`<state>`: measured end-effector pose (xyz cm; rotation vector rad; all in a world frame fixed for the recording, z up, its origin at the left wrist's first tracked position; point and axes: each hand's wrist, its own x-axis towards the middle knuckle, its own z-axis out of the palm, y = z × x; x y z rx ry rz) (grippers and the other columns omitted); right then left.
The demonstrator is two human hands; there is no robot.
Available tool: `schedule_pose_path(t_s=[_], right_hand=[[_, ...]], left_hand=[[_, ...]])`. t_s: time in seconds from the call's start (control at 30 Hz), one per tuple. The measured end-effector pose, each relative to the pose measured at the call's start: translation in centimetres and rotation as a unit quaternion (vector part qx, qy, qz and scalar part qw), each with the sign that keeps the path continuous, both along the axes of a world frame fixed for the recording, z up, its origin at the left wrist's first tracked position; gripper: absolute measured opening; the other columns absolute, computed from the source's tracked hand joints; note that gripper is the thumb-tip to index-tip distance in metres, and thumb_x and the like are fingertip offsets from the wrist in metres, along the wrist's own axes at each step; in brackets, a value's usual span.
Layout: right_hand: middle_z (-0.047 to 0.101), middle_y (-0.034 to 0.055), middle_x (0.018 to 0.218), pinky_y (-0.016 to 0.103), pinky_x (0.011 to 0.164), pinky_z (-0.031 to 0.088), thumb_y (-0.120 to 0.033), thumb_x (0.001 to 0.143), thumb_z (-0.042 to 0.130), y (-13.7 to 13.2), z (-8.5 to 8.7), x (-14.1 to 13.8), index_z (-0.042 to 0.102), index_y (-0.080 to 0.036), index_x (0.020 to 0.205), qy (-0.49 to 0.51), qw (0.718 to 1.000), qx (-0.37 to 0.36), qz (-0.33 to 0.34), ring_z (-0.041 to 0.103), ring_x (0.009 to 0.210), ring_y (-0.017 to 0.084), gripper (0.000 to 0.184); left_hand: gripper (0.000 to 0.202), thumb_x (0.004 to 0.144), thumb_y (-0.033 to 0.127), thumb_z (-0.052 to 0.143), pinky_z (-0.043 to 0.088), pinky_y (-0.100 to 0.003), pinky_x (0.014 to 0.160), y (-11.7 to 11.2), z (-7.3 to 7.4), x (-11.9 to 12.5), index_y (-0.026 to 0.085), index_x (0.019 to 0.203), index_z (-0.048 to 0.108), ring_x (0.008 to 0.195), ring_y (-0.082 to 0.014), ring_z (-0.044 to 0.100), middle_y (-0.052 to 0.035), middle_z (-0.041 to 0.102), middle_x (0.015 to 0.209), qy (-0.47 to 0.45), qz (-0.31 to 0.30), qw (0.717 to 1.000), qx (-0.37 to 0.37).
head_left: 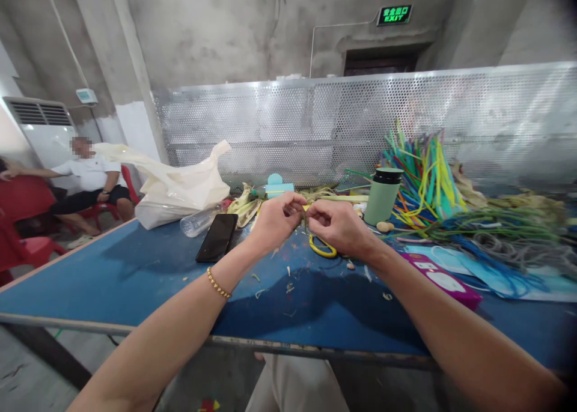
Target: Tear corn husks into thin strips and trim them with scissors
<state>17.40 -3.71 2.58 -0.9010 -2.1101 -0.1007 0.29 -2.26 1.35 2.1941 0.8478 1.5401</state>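
My left hand (pixel 277 220) and my right hand (pixel 338 226) meet above the blue table (pixel 135 274), fingers pinched together around a thin greenish strip (pixel 305 220) held between them. The strip is mostly hidden by the fingers. A gold bead bracelet (pixel 219 284) circles my left wrist. Yellow-handled scissors (pixel 322 248) lie on the table just under my right hand. Small clippings (pixel 288 286) are scattered on the table below both hands.
A black phone (pixel 217 236) and a clear bottle (pixel 198 221) lie left of my hands, near a cream plastic bag (pixel 180 187). A green flask (pixel 383 196), coloured strips (pixel 424 178), green cords (pixel 496 229) and a pink packet (pixel 444 280) fill the right. A seated person (pixel 90 187) is at far left.
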Motion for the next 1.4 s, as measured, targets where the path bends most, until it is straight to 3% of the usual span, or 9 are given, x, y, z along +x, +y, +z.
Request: schedule_pose_path(t_s=[0.1, 0.2, 0.3, 0.57, 0.73, 0.9, 1.23, 1.4], right_hand=[[0.054, -0.0012, 0.056, 0.023, 0.050, 0.036, -0.020, 0.077, 0.054, 0.1, 0.1, 0.1, 0.060, -0.016, 0.068, 0.053, 0.998, -0.027, 0.013, 0.046, 0.051, 0.010, 0.012], [0.061, 0.0007, 0.063, 0.022, 0.046, 0.039, -0.027, 0.079, 0.056, 0.4, 0.1, 0.1, 0.063, -0.015, 0.081, 0.145, 0.983, -0.105, 0.038, 0.051, 0.048, 0.010, 0.014], [0.061, -0.0003, 0.060, 0.022, 0.041, 0.040, -0.031, 0.079, 0.059, 0.5, 0.1, 0.1, 0.064, -0.015, 0.089, 0.168, 0.966, -0.181, 0.075, 0.052, 0.042, 0.010, 0.019], [0.053, -0.0041, 0.046, 0.019, 0.036, 0.038, -0.028, 0.075, 0.060, 0.3, 0.2, -0.1, 0.062, -0.015, 0.075, 0.168, 0.955, -0.221, 0.102, 0.047, 0.035, 0.007, 0.013], [0.064, 0.0013, 0.059, 0.020, 0.034, 0.038, -0.027, 0.073, 0.062, 0.5, 0.0, -0.1, 0.062, -0.014, 0.078, 0.192, 0.956, -0.205, 0.081, 0.052, 0.036, 0.009, 0.013], [0.069, 0.0040, 0.066, 0.023, 0.040, 0.045, -0.023, 0.074, 0.060, 0.4, 0.0, 0.1, 0.063, -0.016, 0.077, 0.190, 0.967, -0.160, 0.055, 0.058, 0.043, 0.012, 0.008], [0.060, -0.0002, 0.053, 0.023, 0.045, 0.039, -0.018, 0.069, 0.057, 0.9, 0.4, 0.9, 0.061, -0.017, 0.065, 0.138, 0.989, -0.051, -0.029, 0.053, 0.047, 0.012, 0.006], [0.059, -0.0008, 0.051, 0.023, 0.045, 0.040, -0.015, 0.067, 0.055, 0.9, 0.5, 0.7, 0.059, -0.018, 0.065, 0.128, 0.989, -0.076, -0.019, 0.054, 0.047, 0.012, 0.005]], left_hand=[[0.028, 0.073, 0.004, 0.054, 0.047, -0.025, 0.069, -0.1, 0.0, 0.1, 0.016, 0.096, 0.064, 0.070, -0.0102, 0.058, -0.0038, 0.069, 0.086, -0.010, -0.002, 1.000, 0.007], [0.027, 0.074, 0.005, 0.053, 0.046, -0.024, 0.066, -0.1, 0.0, 0.1, 0.016, 0.096, 0.065, 0.068, -0.0097, 0.057, -0.0034, 0.069, 0.088, -0.015, -0.006, 1.000, 0.014], [0.027, 0.075, 0.004, 0.052, 0.045, -0.023, 0.066, -0.3, 0.0, 0.2, 0.017, 0.095, 0.065, 0.069, -0.0094, 0.057, -0.0033, 0.068, 0.090, -0.014, -0.007, 1.000, 0.025], [0.024, 0.077, 0.004, 0.055, 0.046, -0.025, 0.071, -0.9, 0.3, 0.3, 0.019, 0.093, 0.064, 0.070, -0.0095, 0.057, -0.0021, 0.065, 0.089, -0.010, 0.001, 0.998, 0.059], [0.020, 0.079, 0.007, 0.057, 0.045, -0.026, 0.073, -0.7, 0.2, 0.3, 0.019, 0.092, 0.064, 0.076, -0.0118, 0.057, -0.0021, 0.063, 0.086, -0.004, 0.007, 0.998, 0.063], [0.019, 0.079, 0.007, 0.055, 0.044, -0.027, 0.075, -0.4, 0.4, 0.0, 0.018, 0.092, 0.065, 0.080, -0.0127, 0.057, -0.0027, 0.064, 0.085, -0.015, 0.005, 0.998, 0.060], [0.019, 0.073, 0.006, 0.059, 0.042, -0.026, 0.064, -0.2, 1.3, -0.6, 0.013, 0.087, 0.069, 0.062, -0.0100, 0.050, -0.0001, 0.058, 0.067, -0.043, 0.024, 0.998, -0.031], [0.019, 0.073, 0.008, 0.060, 0.042, -0.027, 0.065, 0.4, 1.4, -1.1, 0.014, 0.086, 0.073, 0.065, -0.0118, 0.052, -0.0030, 0.063, 0.073, 0.006, 0.042, 0.999, -0.003]])
